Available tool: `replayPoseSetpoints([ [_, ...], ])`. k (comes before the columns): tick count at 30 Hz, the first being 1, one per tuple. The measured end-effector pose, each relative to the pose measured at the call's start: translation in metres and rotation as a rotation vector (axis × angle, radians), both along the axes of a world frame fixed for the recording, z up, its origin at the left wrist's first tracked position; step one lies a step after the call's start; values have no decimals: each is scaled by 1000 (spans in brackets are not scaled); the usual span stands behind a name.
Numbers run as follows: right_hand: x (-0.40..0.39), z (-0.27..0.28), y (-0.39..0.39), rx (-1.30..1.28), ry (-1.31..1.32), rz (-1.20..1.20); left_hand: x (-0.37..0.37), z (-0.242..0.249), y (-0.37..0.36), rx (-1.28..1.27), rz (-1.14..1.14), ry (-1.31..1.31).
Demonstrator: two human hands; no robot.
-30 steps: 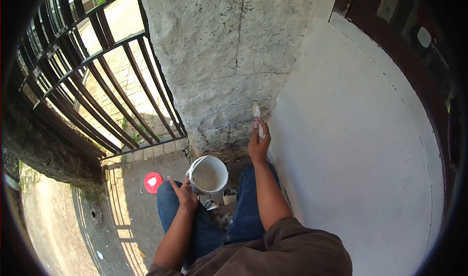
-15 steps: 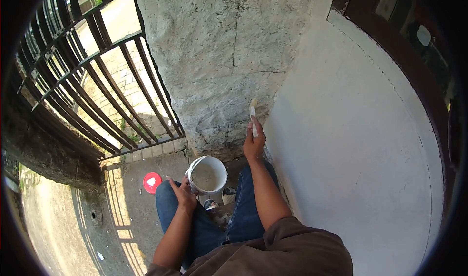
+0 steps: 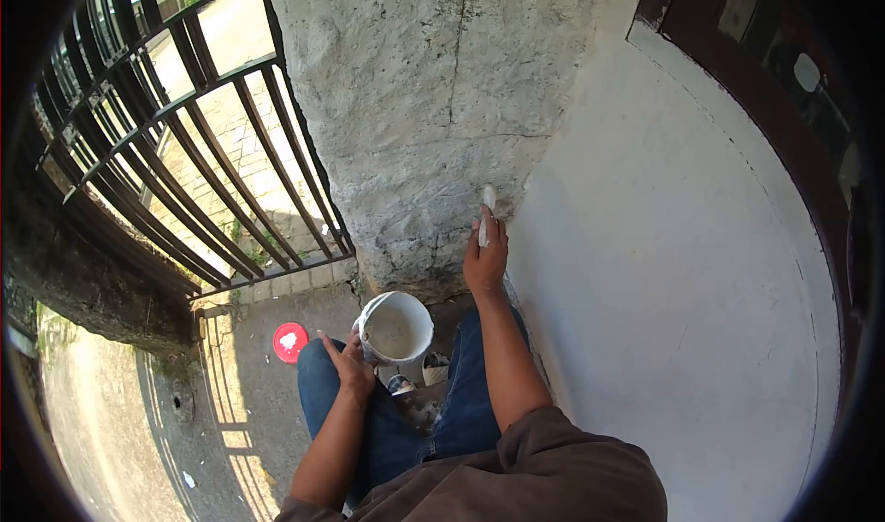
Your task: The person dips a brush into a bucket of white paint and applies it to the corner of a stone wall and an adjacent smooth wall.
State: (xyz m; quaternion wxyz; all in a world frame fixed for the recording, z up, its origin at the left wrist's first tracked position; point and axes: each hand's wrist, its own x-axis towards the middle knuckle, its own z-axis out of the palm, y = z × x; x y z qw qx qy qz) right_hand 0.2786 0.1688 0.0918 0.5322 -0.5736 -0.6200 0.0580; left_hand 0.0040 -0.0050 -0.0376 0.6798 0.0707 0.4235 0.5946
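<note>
My right hand (image 3: 486, 258) is closed around the handle of a paintbrush (image 3: 489, 197), whose head overlaps the lower right part of the rough stone wall (image 3: 406, 144). Patchy whitish paint covers that wall, with grey showing near its base. In my left hand (image 3: 351, 367) is a white bucket (image 3: 373, 349), gripped at its left side and tilted so that its mouth faces me. A greyish-white layer shows inside the bucket. The bucket is held in front of my knees, over the concrete floor.
A red lid (image 3: 290, 342) with a white smear lies on the floor left of my knee. Dark metal bars of a gate (image 3: 212, 153) stand at the left. A smooth white wall (image 3: 664, 273) rises close on my right, below a dark brown frame (image 3: 737, 107).
My right hand has turned and the brush now stands more upright against the wall, its head slightly to the right. The left hand still holds the bucket; the view has shifted a little.
</note>
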Motion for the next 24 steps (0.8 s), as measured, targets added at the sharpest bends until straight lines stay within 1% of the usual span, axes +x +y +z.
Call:
replayPoseSetpoints([
  [4, 1, -6, -4, -13, -81, -30, 1, 0, 0, 7, -17, 28],
  [7, 0, -14, -9, 33, -135, -24, 2, 2, 0, -13, 16, 14],
  [9, 2, -20, -11, -8, -170, -39, 1, 1, 0, -18, 10, 1],
  [13, 4, -25, -11, -36, -160, -57, 0, 2, -1, 15, -11, 32],
  [15, 2, -19, -15, 27, -123, -42, -1, -2, 0, 12, -9, 14],
  [19, 3, -17, -15, -17, -111, -45, -3, -9, -1, 16, -16, 0],
  [22, 5, -28, -17, -26, -182, -54, -1, -8, -2, 41, -34, -6],
  [24, 1, -25, -16, 51, -157, -64, -1, -5, 1, 18, -23, 18],
])
